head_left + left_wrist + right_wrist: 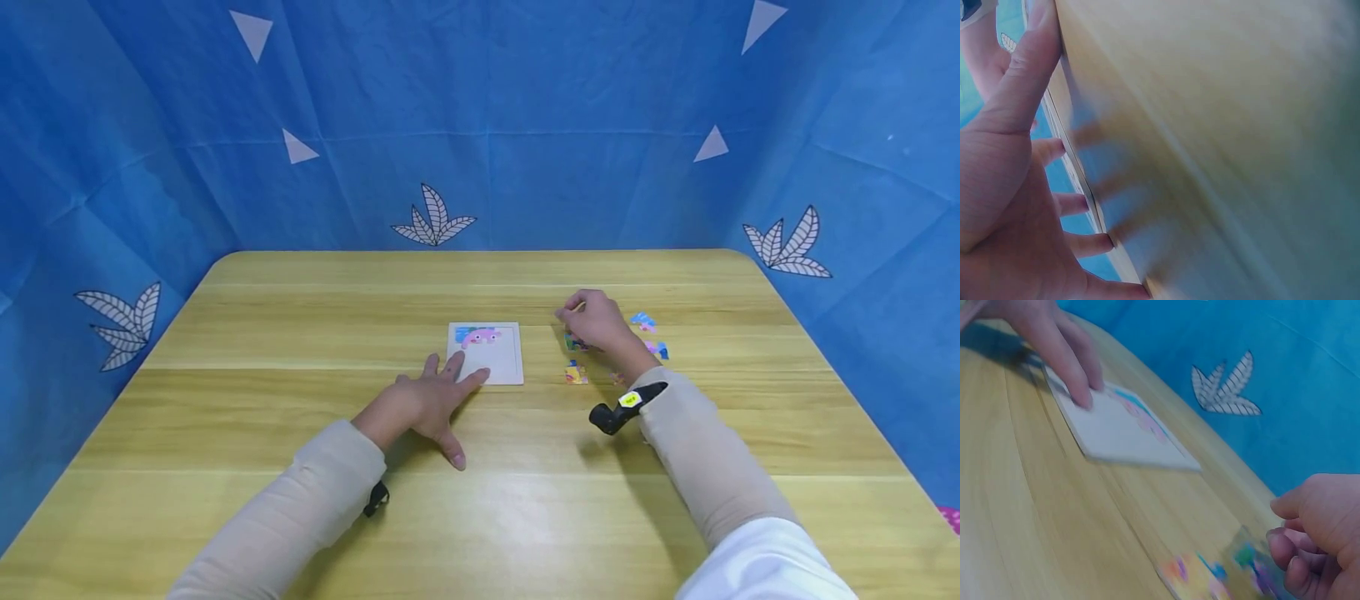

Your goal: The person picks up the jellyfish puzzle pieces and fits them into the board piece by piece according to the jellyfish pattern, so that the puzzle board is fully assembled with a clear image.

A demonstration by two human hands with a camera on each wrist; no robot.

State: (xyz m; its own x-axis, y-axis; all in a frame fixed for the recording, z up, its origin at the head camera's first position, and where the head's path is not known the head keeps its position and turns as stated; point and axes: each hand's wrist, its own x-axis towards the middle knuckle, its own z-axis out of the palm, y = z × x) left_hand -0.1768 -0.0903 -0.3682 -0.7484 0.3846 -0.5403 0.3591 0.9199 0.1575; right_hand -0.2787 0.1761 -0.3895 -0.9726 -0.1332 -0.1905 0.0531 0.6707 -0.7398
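Observation:
A square white puzzle board [506, 354] lies mid-table, with a pink face on blue along its far edge. My left hand [431, 404] reaches over its near left corner, fingers spread and tips at the board. The left wrist view shows the same palm [1010, 206] with its thumb apart. My right hand [596, 321] hovers by the loose puzzle pieces, its fingers curled; the right wrist view shows these curled fingers [1300, 550], but whether they pinch anything is unclear. Beneath it lies a green and purple piece [573, 342], with a yellow piece [576, 374] nearer.
More puzzle pieces lie right of my right hand, among them a blue one [642, 320] and a pink-blue one [658, 350]. Another small piece [617, 378] shows beside my right wrist. The wooden table [300, 308] ends at a blue curtain [487, 125] behind and on both sides.

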